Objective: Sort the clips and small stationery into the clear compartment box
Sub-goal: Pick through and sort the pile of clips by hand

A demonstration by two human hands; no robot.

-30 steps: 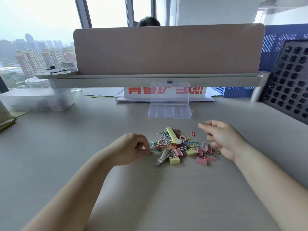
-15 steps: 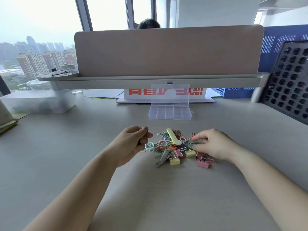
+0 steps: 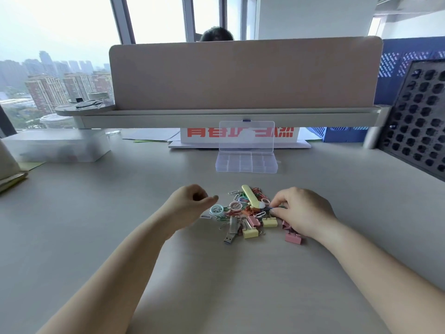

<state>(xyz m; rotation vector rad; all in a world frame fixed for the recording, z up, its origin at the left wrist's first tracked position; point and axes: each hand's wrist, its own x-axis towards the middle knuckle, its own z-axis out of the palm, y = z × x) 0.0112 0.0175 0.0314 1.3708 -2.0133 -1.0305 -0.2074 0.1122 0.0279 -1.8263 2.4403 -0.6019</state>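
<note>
A pile of coloured paper clips (image 3: pixel 243 208) lies on the grey desk, mixed with a long yellow piece (image 3: pixel 249 195), a silver USB stick (image 3: pixel 231 231), yellow binder clips (image 3: pixel 250 233) and pink binder clips (image 3: pixel 293 238). Behind the pile stands the clear compartment box (image 3: pixel 246 162), its lid (image 3: pixel 246 136) upright. My left hand (image 3: pixel 190 206) hovers at the pile's left edge with its fingers curled; what it holds is hidden. My right hand (image 3: pixel 301 210) rests on the pile's right side, thumb and forefinger pinched on a blue paper clip (image 3: pixel 277 208).
A frosted storage box (image 3: pixel 55 148) sits at the far left. A black perforated panel (image 3: pixel 419 126) leans at the right, with a blue crate (image 3: pixel 342 135) behind it. A beige divider (image 3: pixel 240 73) with a shelf spans the back; a person's head (image 3: pixel 216 34) shows above it.
My right hand came down from the air onto the pile and pinched into the clips. My left hand lifted a clip from the pile's left edge, then curled shut.
</note>
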